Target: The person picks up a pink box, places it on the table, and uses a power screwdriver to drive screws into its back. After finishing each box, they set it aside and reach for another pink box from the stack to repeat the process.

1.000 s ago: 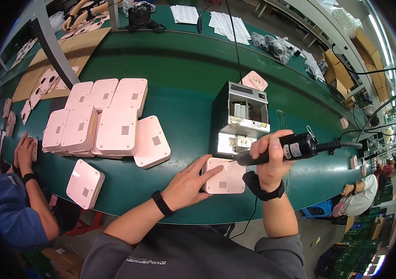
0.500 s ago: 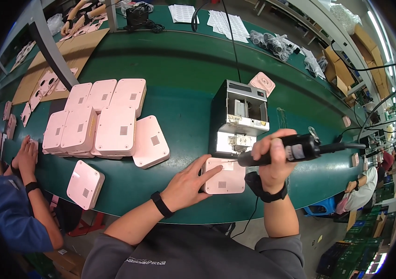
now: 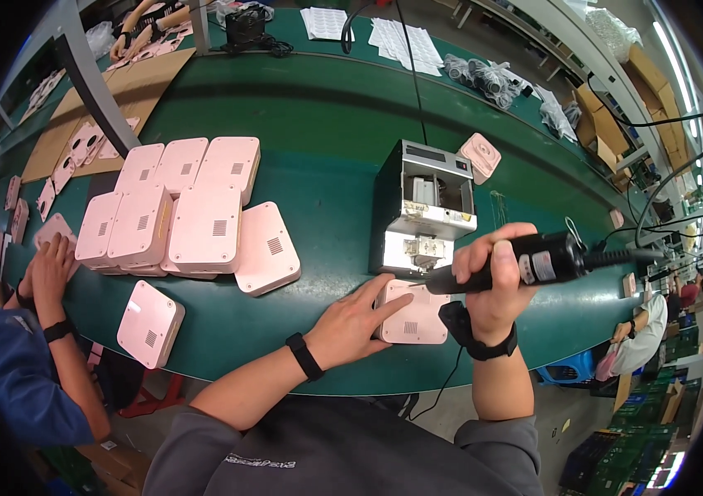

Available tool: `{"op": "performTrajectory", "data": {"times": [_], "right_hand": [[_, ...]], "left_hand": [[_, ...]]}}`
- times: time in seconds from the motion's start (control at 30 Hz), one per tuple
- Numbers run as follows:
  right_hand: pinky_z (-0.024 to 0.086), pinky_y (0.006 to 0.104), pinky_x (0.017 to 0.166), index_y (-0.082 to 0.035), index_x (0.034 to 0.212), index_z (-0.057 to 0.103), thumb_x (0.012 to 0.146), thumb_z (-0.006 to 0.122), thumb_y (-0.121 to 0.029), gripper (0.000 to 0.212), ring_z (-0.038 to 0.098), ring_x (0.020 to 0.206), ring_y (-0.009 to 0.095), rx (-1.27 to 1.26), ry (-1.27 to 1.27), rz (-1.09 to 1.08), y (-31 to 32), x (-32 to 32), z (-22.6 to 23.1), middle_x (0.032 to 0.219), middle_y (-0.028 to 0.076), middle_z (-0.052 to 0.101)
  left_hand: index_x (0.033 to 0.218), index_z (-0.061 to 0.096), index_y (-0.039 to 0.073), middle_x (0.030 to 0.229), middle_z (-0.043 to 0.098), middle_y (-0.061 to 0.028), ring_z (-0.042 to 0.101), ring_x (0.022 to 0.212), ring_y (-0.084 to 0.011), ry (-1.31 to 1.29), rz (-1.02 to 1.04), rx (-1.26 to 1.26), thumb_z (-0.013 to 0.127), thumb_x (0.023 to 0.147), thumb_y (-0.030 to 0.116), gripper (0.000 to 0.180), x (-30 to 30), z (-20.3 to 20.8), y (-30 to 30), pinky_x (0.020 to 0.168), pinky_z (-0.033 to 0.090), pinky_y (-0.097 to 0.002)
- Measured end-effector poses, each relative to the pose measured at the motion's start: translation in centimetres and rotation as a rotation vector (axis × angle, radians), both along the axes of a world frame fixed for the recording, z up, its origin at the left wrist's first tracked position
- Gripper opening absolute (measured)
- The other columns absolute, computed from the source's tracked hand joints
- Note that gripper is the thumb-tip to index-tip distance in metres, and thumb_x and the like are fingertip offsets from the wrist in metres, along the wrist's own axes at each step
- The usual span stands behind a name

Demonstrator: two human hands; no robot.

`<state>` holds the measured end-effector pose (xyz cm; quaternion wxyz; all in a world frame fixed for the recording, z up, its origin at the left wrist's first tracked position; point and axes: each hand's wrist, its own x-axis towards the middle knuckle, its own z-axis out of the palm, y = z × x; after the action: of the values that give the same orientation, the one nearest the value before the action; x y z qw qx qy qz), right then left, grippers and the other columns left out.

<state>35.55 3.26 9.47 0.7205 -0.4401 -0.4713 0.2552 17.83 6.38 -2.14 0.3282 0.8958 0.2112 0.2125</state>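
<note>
Electric screwdriver (image 3: pixel 546 260), black and corded, is in the right hand (image 3: pixel 496 281), fingers wrapped tight round the body, tool lying nearly level with its bit pointing left. Bit is over the far side of the pink square housing (image 3: pixel 422 329); can't tell if the tip actually touches. Housing lies flat on the green workbench (image 3: pixel 327 223), vented face up, just on the near side of the screw feeder (image 3: pixel 438 226). Left hand (image 3: pixel 350 326) holds the housing at its left end: index finger across the top face, thumb at the near left corner, moderate gap between them. Both wrists have black bands. Stack of pink housings (image 3: pixel 204 223) is left of the feeder, with one leaning housing (image 3: pixel 269 252) against its right side and a single housing (image 3: pixel 149 324) nearer the bench edge. Pink rounded part (image 3: pixel 481 157) is just behind the feeder, to the right. Co-worker's hands (image 3: pixel 50 269) at far left are on another pink housing (image 3: pixel 54 231)
</note>
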Motion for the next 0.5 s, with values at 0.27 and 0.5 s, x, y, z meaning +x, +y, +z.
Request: {"op": "performTrajectory", "data": {"times": [0.27, 0.5], "right_hand": [[0.046, 0.0341, 0.054, -0.005, 0.102, 0.043, 0.091, 0.057, -0.018, 0.023, 0.047, 0.053, 0.017, 0.028, 0.020, 0.139, -0.2, -2.0, -0.3, 0.068, 0.010, 0.050], [0.046, 0.0339, 0.055, -0.005, 0.101, 0.041, 0.090, 0.059, -0.015, 0.023, 0.047, 0.054, 0.017, -0.011, 0.018, 0.180, 0.4, -2.6, -2.1, 0.069, 0.010, 0.051]], "left_hand": [[0.139, 0.049, 0.018, 0.143, 0.038, -0.0185, 0.049, 0.128, -0.0354, 0.008, -0.012, -0.029, 0.083, 0.069, 0.020, 0.078, -0.1, 0.2, 0.2, 0.097, 0.050, -0.0422], [0.133, 0.056, 0.018, 0.142, 0.039, -0.0171, 0.050, 0.126, -0.0351, -0.049, 0.015, 0.024, 0.082, 0.071, 0.025, 0.067, 0.2, -0.7, 0.4, 0.089, 0.054, -0.0429]]}}
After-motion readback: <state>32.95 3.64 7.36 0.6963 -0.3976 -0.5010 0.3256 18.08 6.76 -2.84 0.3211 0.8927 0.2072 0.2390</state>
